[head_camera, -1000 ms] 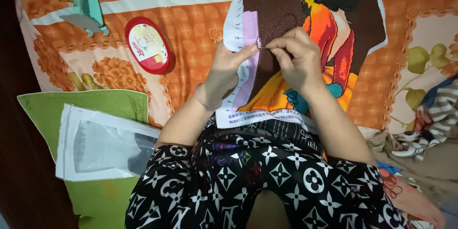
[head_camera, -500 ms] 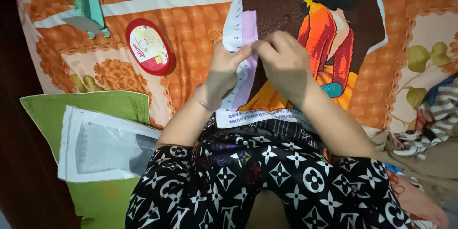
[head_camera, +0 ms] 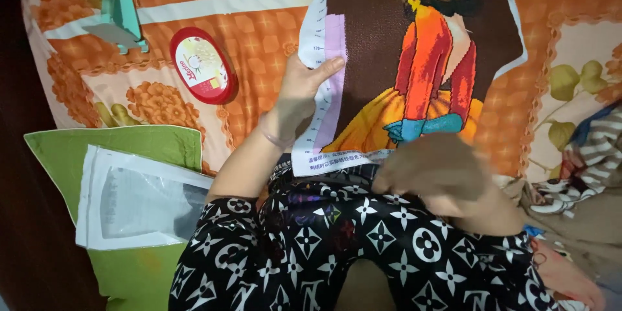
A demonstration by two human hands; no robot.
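A: An orange flowered bedspread [head_camera: 259,32] covers everything. Nearest, the patterned black lap, with a green pillow [head_camera: 71,155] and clear packet [head_camera: 136,201] to the left

B: And the hands?

A: The right hand [head_camera: 434,175] is blurred at the near edge of the cross-stitch canvas [head_camera: 389,78]; I cannot tell whether its fingers are closed. The left hand [head_camera: 301,94] pinches the canvas's left margin, thumb on top

B: Risks?

A: A loose pinch could let the cloth slide or crease. No needle or thread shows. Farther left lie a red tin [head_camera: 202,65] and teal stand [head_camera: 120,19]; the canvas top is cut off
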